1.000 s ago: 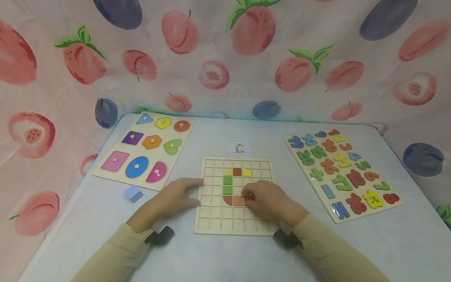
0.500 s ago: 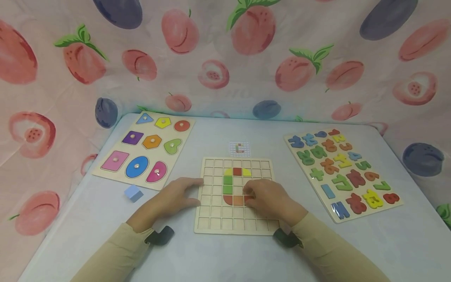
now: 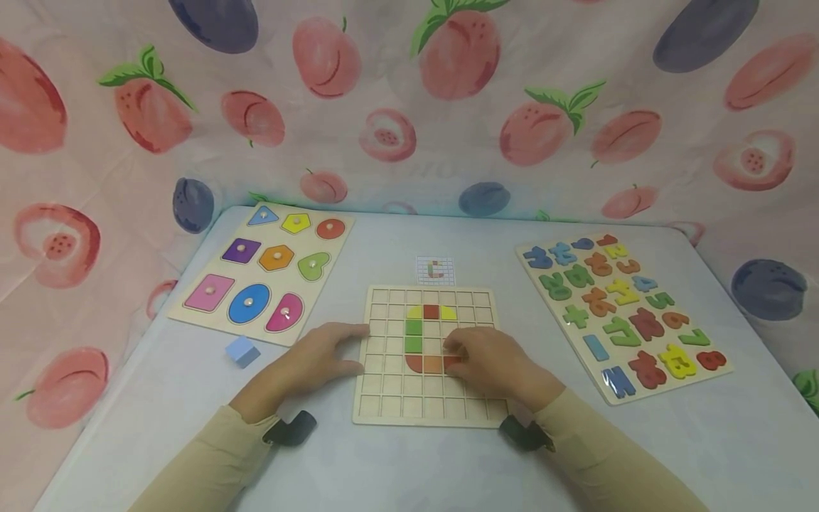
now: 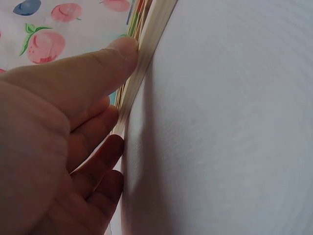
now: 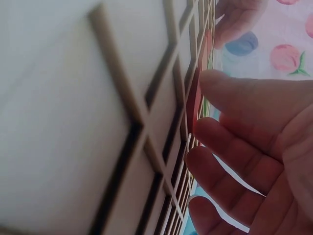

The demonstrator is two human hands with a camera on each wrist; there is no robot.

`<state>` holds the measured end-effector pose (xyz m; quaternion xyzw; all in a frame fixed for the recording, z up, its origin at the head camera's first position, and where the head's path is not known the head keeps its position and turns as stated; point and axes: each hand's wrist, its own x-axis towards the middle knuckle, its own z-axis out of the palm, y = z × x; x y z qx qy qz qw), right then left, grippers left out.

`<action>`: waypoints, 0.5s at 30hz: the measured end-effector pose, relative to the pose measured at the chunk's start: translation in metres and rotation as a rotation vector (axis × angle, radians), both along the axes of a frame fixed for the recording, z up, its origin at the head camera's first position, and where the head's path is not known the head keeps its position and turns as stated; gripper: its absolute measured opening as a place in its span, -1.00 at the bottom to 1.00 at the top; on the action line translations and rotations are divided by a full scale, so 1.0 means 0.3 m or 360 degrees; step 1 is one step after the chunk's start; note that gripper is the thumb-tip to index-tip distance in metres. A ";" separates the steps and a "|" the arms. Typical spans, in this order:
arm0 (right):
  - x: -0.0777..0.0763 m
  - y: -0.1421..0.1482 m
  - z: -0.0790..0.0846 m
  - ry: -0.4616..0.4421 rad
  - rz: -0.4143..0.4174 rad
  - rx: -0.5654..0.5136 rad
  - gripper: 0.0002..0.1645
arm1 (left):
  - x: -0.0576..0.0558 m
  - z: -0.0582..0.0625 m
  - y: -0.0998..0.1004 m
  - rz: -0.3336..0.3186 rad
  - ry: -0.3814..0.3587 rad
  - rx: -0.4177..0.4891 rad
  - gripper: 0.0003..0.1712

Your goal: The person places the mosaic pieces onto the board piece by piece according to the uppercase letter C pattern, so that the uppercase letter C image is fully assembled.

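A square wooden grid board (image 3: 384,405) lies in front of me. In its cells sit two green squares (image 3: 414,336), yellow corner pieces (image 3: 449,313), a red square (image 3: 431,312), a red corner piece (image 3: 414,364) and an orange square (image 3: 432,364). My left hand (image 3: 313,361) has its thumb and fingers stretched to the board's left edge. Over the board's right half, my right hand (image 3: 491,364) has its fingers loosely bent. In the right wrist view its thumb touches a red piece (image 5: 194,105) set in the grid; the hand partly covers that piece in the head view.
A small pattern card (image 3: 436,271) lies behind the board. A knobbed shape puzzle (image 3: 294,284) stands back left, with a blue block (image 3: 242,351) in front of it. On the right is a letter-and-number puzzle (image 3: 611,391). A fruit-print cloth (image 3: 409,85) hangs behind.
My right hand has shifted slightly to the right, its fingertips drawing back and uncovering a little more of the red piece. The left hand and board have stayed in place.
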<state>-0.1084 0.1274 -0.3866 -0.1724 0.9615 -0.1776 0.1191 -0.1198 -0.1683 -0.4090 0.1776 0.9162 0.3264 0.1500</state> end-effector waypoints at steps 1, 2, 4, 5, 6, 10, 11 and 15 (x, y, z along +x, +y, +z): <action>0.000 0.004 -0.002 -0.0016 -0.0018 -0.0001 -0.65 | 0.000 0.000 0.000 -0.0004 0.0000 0.0001 -0.30; 0.000 0.009 -0.002 -0.0033 -0.0035 -0.0004 -0.63 | 0.001 0.001 0.000 -0.0003 -0.0004 -0.0002 -0.30; 0.000 0.020 0.001 -0.0073 -0.0078 -0.0029 -0.61 | 0.000 0.002 0.000 -0.0002 -0.0014 -0.0011 -0.30; -0.001 0.026 0.002 -0.0086 -0.0097 -0.0044 -0.60 | -0.001 0.004 0.000 -0.0001 -0.0017 -0.0018 -0.30; -0.002 0.031 0.004 -0.0095 -0.0113 -0.0058 -0.59 | -0.002 0.006 0.000 0.0005 -0.0022 -0.0025 -0.30; -0.006 0.058 0.014 -0.0095 -0.0138 -0.0111 -0.54 | -0.010 0.012 0.000 0.0017 -0.0035 -0.0056 -0.29; -0.008 0.064 0.014 -0.0092 -0.0145 -0.0117 -0.52 | -0.011 0.014 0.000 0.0015 -0.0037 -0.0059 -0.30; -0.007 0.088 0.026 -0.0088 -0.0181 -0.0168 -0.46 | -0.016 0.021 0.002 0.0016 -0.0047 -0.0067 -0.28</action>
